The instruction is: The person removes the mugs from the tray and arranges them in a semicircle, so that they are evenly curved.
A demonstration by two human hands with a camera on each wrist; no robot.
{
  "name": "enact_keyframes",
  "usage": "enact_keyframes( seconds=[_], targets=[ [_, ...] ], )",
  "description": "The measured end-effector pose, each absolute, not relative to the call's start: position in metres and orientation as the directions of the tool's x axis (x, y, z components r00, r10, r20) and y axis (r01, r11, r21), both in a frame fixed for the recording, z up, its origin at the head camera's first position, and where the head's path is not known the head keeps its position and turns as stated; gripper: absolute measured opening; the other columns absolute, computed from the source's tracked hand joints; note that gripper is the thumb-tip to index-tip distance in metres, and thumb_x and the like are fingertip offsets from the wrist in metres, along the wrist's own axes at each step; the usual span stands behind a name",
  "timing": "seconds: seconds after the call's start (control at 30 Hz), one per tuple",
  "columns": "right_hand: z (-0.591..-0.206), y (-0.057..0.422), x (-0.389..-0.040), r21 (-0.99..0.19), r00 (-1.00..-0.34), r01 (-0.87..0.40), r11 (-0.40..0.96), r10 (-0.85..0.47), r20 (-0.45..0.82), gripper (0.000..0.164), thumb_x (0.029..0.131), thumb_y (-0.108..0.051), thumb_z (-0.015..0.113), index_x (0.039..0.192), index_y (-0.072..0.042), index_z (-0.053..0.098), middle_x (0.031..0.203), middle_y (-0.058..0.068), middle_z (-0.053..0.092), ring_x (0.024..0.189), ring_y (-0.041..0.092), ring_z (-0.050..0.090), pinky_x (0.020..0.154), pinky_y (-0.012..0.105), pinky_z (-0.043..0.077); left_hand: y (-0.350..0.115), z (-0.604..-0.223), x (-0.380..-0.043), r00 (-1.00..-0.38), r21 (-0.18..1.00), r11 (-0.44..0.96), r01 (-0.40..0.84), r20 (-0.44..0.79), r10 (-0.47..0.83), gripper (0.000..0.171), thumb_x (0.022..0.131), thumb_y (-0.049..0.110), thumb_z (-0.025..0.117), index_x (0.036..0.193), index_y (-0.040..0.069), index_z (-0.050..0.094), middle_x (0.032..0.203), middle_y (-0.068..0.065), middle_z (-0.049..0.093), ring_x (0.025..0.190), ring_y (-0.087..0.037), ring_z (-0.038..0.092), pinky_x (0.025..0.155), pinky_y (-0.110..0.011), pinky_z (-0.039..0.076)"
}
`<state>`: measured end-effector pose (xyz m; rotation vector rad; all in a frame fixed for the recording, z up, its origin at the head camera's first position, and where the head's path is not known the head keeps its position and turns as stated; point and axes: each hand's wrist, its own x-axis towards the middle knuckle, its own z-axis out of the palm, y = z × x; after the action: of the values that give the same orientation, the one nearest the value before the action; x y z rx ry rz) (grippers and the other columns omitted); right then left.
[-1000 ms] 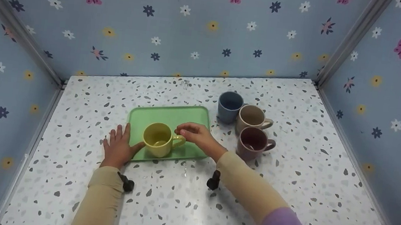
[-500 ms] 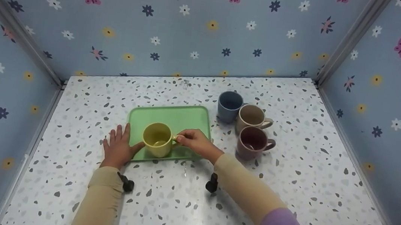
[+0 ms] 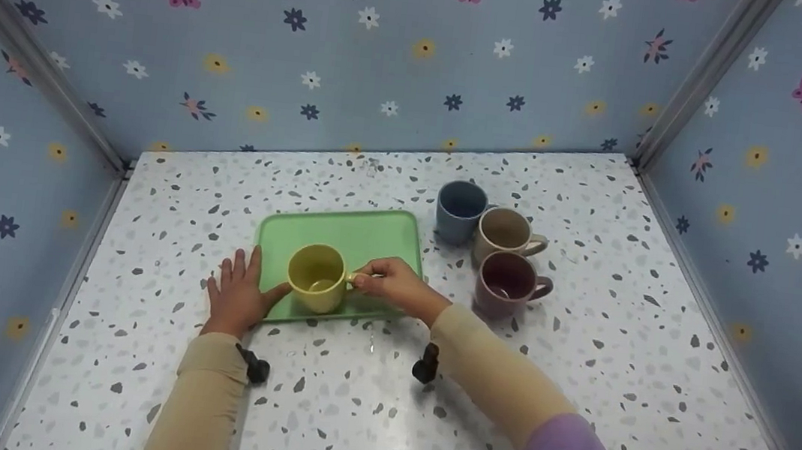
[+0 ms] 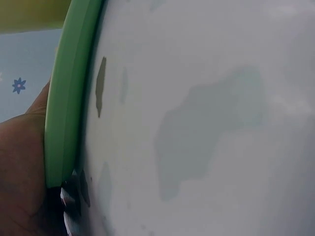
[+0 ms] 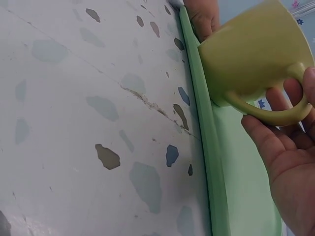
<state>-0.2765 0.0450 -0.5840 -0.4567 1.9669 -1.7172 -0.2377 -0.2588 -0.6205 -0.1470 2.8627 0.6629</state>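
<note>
A yellow mug (image 3: 321, 297) stands upright at the near side of a green rectangular tray (image 3: 362, 236). My right hand (image 3: 400, 287) pinches the mug's handle from the right. Closer up, the right wrist view shows the fingers around the handle loop of the mug (image 5: 258, 51), whose base is down at the tray. My left hand (image 3: 237, 303) lies at the tray's left edge with its fingers spread, the thumb reaching over the rim toward the mug. In the left wrist view, part of this hand (image 4: 22, 167) is beside the tray's green rim (image 4: 69, 98).
Right of the tray, a blue mug (image 3: 458, 224), a beige mug (image 3: 485, 246) and a maroon mug (image 3: 495, 296) stand grouped closely on the speckled white table (image 3: 364, 417). Blue flowered panels (image 3: 391, 50) rise behind and at both sides.
My right hand has come down onto the yellow mug's handle and taken hold of it. The left hand, the tray and the other mugs stay in place.
</note>
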Motion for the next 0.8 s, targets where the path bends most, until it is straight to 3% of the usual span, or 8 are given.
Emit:
enact_keyframes(
  seconds=[0.3,0.63,0.8],
  targets=[
    [-0.583,0.052,-0.272,-0.986,-0.836,0.095,0.141,-0.527,-0.155,0.016,0.094,-0.011,0.073,0.094,0.005,0.073,0.104,0.005,0.073,0.095,0.013,0.066,0.09,0.037,0.058,-0.261,-0.622,-0.238,-0.973,0.433,0.89,-0.144,-0.227,-0.047,0.11,0.09,0.081,0.04,0.163,0.014,-0.006,0.167,-0.023,-0.011,0.151,-0.047,-0.015,0.114,-0.07,-0.013],
    [-0.585,0.07,-0.27,-0.982,-0.837,0.166,0.085,-0.515,-0.186,0.011,0.096,-0.008,0.07,0.09,0.002,0.071,0.109,0.009,0.071,0.103,0.031,0.07,0.094,0.045,0.056,-0.261,-0.621,-0.238,-0.973,0.45,0.881,-0.148,-0.225,-0.048,0.104,0.095,0.071,0.048,0.163,0.013,-0.005,0.166,-0.024,-0.01,0.151,-0.048,-0.015,0.113,-0.072,-0.013],
    [-0.58,0.084,-0.269,-0.98,-0.841,0.175,0.093,-0.503,-0.198,0.01,0.095,-0.006,0.069,0.089,0.002,0.071,0.113,0.014,0.071,0.102,0.031,0.071,0.095,0.047,0.056,-0.259,-0.62,-0.238,-0.973,0.444,0.884,-0.146,-0.226,-0.048,0.103,0.096,0.07,0.047,0.163,0.013,-0.006,0.166,-0.024,-0.011,0.15,-0.048,-0.015,0.113,-0.071,-0.014]
  ],
)
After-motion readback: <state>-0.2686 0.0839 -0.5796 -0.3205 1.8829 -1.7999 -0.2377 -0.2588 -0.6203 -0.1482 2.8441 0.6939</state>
